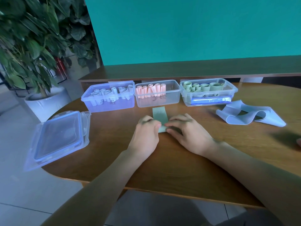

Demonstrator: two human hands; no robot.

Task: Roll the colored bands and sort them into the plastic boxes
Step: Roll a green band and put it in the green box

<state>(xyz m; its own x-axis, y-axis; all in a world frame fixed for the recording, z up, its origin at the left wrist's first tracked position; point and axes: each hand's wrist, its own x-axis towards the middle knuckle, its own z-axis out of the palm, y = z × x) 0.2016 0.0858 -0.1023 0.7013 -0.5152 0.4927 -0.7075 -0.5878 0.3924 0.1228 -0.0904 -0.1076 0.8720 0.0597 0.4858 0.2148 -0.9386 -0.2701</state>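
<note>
Stock already sorted: the left box (108, 98) holds pale blue rolls, the middle box (157, 93) pink rolls, and the right box (208, 92) green rolls, standing in a row at the far side of the surface (179, 160). Each looks only partly filled.

Item in work: one green band (160, 115), lying flat in front of the middle box with its near end turned up into a small roll. Your left hand (145, 136) and right hand (187, 136) meet over that rolled end, fingertips pinching it from either side. The unrolled length runs away from your grip toward the boxes. By judgement, the roll is barely begun.

Outstanding: a pale blue band (250, 116) lies loose and unrolled to your right, just in front of the right box and well apart from both hands. No other loose bands are visible.

Also present: a stack of lids (58, 139) at the left edge of the surface.
</note>
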